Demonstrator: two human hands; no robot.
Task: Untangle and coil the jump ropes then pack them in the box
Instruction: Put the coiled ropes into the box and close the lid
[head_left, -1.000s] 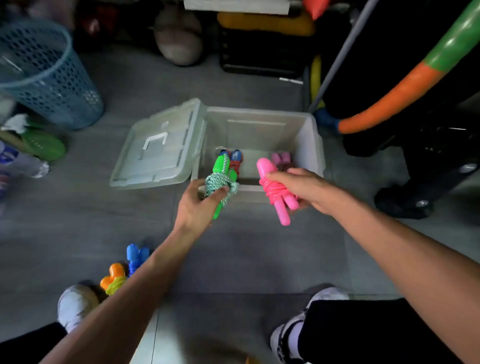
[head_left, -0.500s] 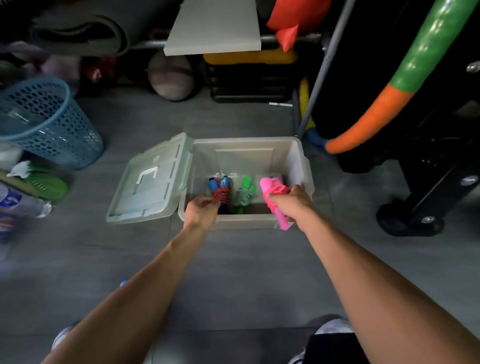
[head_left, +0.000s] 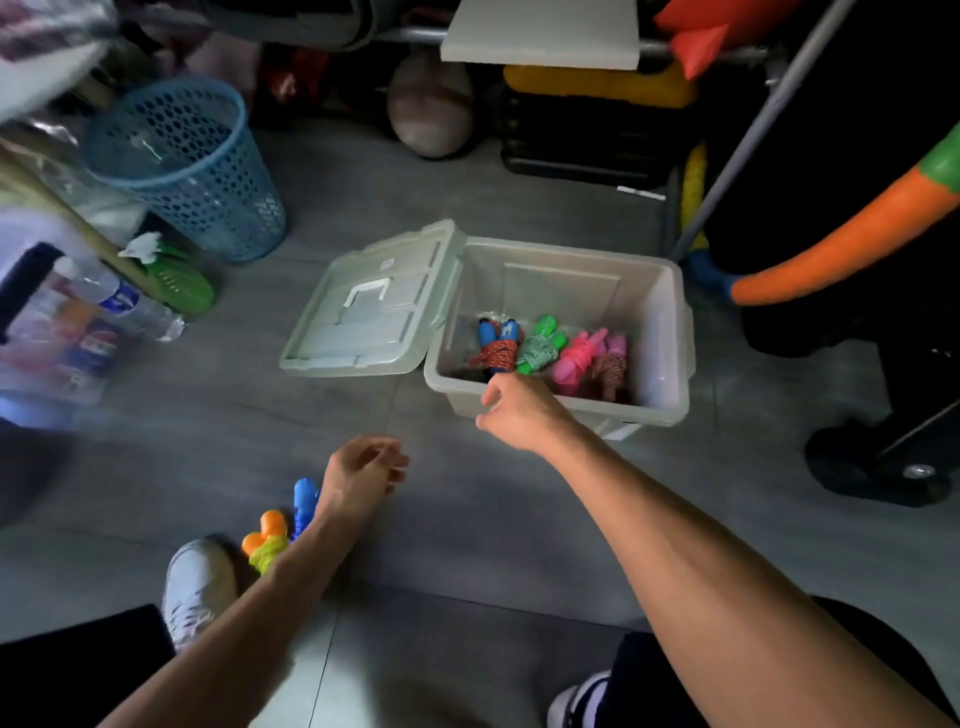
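Both hands are now empty, where one second ago each gripped a coiled rope. Right hand (head_left: 519, 413), which half a second ago was lowering the bright pink bundle into the box, hangs over the near rim of the box (head_left: 670, 415) with fingers loosely curled and nothing between them. Left hand (head_left: 363, 470) has drawn back from the box to a position above the floor, fingers relaxed and holding nothing, just beside the two bundles not yet packed. Inside the box four coiled ropes lie side by side on the bottom: the blue-handled rope with red cord (head_left: 496, 348), the green rope (head_left: 540, 345), the bright pink rope (head_left: 574, 358) and the pale pink rope (head_left: 613, 366). The green and bright pink ones are the fresh deposits. Box lid (head_left: 374, 306) lies open against the left wall of the box. On the floor near the person's left shoe, the orange-handled rope with yellow cord (head_left: 265, 543) and a second blue-handled rope (head_left: 305, 501) remain, partly hidden by the left forearm; both appear already coiled. Judgement: packing is well advanced, with two bundles outstanding, and the left hand is placed to collect them.
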